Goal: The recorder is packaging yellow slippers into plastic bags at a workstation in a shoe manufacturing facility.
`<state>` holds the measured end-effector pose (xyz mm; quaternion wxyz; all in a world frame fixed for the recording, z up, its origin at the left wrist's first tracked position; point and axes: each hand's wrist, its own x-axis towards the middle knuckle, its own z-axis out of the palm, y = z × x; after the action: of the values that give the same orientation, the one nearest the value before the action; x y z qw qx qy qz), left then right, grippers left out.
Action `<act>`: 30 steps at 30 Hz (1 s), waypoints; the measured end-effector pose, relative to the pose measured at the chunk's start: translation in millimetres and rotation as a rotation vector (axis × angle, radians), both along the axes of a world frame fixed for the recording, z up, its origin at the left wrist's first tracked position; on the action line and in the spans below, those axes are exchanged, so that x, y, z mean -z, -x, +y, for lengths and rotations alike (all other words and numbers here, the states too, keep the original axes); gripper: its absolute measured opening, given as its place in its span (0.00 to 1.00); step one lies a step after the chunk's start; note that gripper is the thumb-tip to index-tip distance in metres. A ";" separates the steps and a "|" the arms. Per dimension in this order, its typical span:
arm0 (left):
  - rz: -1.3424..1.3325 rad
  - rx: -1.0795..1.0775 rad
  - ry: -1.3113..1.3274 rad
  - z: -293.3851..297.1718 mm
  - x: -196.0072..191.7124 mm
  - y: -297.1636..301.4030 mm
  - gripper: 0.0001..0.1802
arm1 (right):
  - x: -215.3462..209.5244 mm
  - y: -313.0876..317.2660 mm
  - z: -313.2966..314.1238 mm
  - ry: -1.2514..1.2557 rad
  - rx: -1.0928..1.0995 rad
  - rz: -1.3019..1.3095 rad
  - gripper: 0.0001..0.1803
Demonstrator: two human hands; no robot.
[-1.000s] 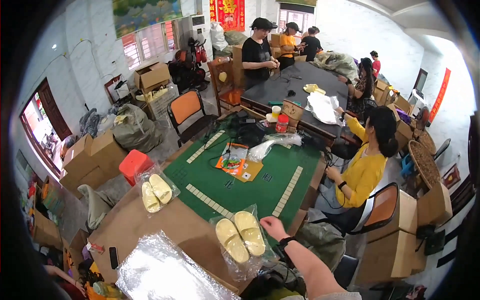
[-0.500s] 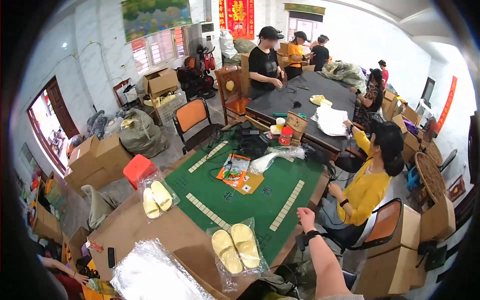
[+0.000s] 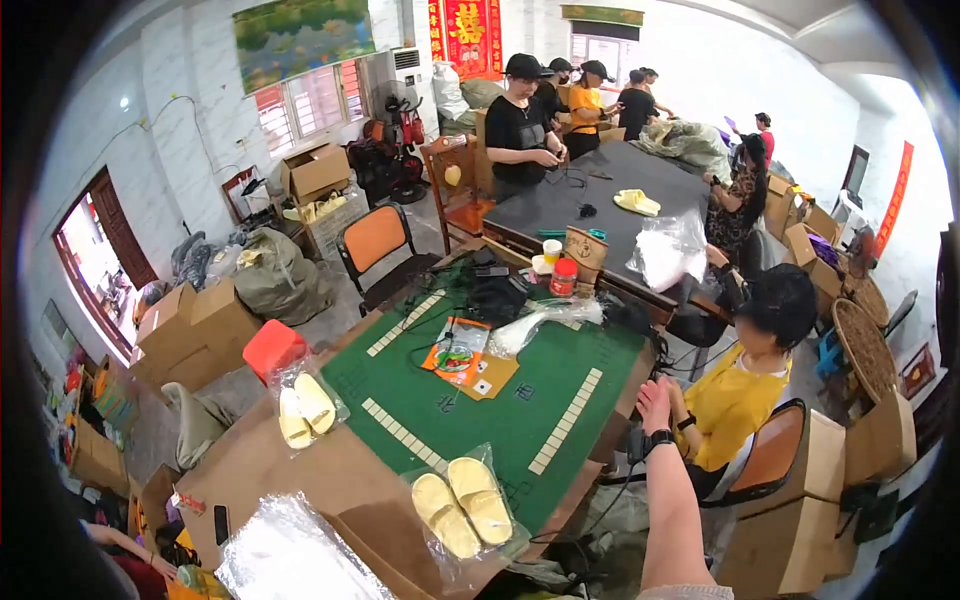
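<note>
My right hand [image 3: 655, 405] is raised past the right edge of the green table, close to the arm of a person in yellow [image 3: 745, 400]. Its fingers look stretched upward, and I see nothing in them. A black band [image 3: 657, 438] circles the wrist, with a cable hanging beside it. My left hand is out of the picture. Nearest me on the table lies a pair of pale yellow slippers [image 3: 480, 500] in a clear bag. Another bagged pair [image 3: 315, 403] lies at the left edge. A stack of clear plastic bags [image 3: 300, 555] lies at the front.
Mahjong tiles [image 3: 565, 420] line the green mat [image 3: 480, 425], with a red-lidded jar [image 3: 564, 277] behind them. A red stool [image 3: 273, 348] stands left, near cardboard boxes [image 3: 195, 325]. Beyond is a dark table [image 3: 600, 210] with several people around it. Another person's hand shows at lower left.
My right hand has moved right, off the table's edge and nearer the person in yellow. That person has turned toward me. The bagged slippers stay where they were on the table.
</note>
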<state>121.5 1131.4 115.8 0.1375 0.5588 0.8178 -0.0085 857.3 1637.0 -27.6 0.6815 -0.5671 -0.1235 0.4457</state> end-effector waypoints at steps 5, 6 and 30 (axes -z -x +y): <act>-0.052 -0.012 0.017 8.0 -4.4 -2.0 0.62 | -2.7 -12.3 -12.5 0.019 0.100 -0.108 0.30; -0.052 -0.010 0.021 7.9 -3.6 -1.7 0.62 | -6.7 -8.4 -18.9 0.008 0.126 -0.217 0.25; 0.024 0.017 0.093 19.8 -0.3 0.8 0.63 | -129.6 70.4 75.5 0.090 -0.917 -1.373 0.66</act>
<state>120.7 1151.2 116.2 0.1536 0.5585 0.8134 -0.0544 786.9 1712.5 102.0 0.1816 -0.6332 -0.7136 0.2385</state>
